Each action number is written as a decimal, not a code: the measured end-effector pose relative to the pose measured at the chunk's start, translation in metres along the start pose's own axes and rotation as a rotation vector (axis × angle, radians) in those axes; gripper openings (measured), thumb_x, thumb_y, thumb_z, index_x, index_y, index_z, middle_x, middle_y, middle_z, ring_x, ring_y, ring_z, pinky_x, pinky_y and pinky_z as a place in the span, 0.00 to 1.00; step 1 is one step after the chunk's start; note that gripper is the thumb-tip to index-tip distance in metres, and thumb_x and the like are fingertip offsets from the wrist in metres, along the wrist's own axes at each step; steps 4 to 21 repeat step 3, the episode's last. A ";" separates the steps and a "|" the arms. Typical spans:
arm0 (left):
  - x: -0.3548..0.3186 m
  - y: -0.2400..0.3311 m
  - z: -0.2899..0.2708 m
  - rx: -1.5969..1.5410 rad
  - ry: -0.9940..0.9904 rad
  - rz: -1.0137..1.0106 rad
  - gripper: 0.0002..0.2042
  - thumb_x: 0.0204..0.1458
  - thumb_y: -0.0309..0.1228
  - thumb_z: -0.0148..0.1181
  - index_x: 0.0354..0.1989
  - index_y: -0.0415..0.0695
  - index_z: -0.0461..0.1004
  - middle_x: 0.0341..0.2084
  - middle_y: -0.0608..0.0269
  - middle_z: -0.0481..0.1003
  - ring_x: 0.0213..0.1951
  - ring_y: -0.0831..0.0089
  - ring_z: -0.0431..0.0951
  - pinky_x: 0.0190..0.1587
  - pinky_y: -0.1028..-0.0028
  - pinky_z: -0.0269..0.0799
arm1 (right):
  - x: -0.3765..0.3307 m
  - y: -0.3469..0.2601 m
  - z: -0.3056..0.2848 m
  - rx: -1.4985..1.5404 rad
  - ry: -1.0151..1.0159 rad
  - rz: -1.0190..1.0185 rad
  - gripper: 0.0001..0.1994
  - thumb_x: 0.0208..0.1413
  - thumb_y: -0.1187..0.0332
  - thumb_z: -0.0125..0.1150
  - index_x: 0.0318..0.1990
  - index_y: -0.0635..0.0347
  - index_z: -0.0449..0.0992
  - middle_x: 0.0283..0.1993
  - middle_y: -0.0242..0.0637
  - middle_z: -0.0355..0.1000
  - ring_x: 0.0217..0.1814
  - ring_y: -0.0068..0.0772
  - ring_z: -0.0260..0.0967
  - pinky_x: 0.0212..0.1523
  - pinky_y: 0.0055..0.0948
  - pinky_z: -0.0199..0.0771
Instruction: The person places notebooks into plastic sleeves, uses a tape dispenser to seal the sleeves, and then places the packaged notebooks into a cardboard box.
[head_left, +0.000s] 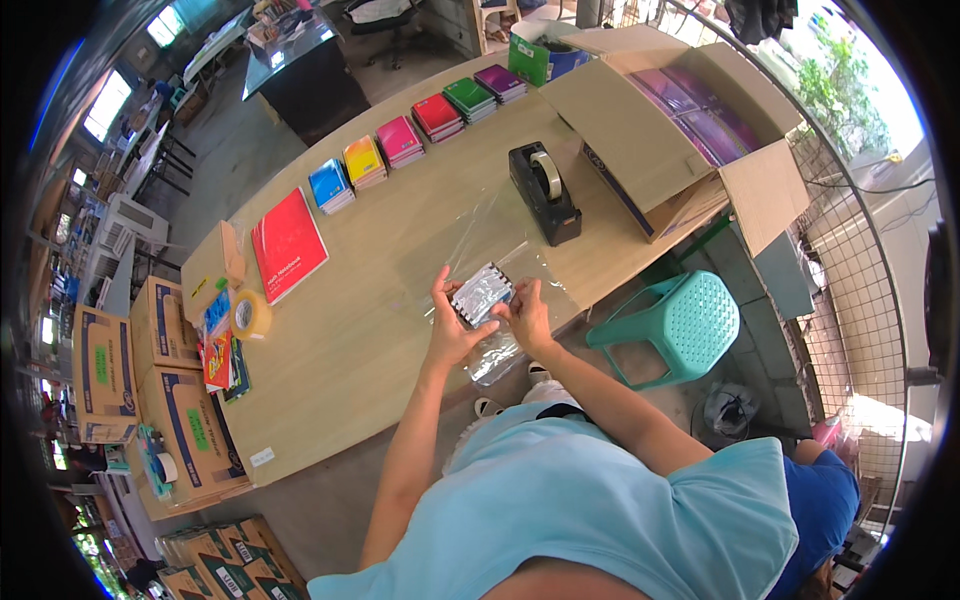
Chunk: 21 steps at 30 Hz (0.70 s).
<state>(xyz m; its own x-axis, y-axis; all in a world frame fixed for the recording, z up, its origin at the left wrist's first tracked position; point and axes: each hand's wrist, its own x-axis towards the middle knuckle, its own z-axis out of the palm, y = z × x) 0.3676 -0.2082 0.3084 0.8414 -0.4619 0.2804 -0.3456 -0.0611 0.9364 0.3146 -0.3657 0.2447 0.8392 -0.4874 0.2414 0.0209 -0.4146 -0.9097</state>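
Note:
Just over the table's near edge, a small notebook pack (482, 293) lies between my hands, glossy and pale with dark binding marks along its edges. Clear plastic film (492, 362) spreads around and below it. My left hand (455, 328) grips the pack from its left side, thumb along the near edge and fingers at the far left. At its right side, my right hand (530, 318) is closed in a pinch on the film, close against the pack. What lies under the fingertips is partly hidden.
Stacks of small coloured notebooks (400, 140) line the far edge, beside a large red notebook (289, 244). A black tape dispenser (545, 195) stands ahead, near an open carton (630, 130). A tape roll (250, 314) sits left. A green stool (675, 330) stands right, with a person (825, 500) behind.

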 end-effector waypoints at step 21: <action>0.009 -0.013 0.008 0.153 -0.011 0.047 0.51 0.39 0.29 0.75 0.71 0.46 0.46 0.55 0.53 0.61 0.56 0.58 0.66 0.60 0.60 0.62 | 0.009 0.022 -0.032 -0.060 -0.156 0.167 0.33 0.46 0.58 0.77 0.49 0.62 0.59 0.20 0.35 0.67 0.20 0.33 0.68 0.25 0.33 0.71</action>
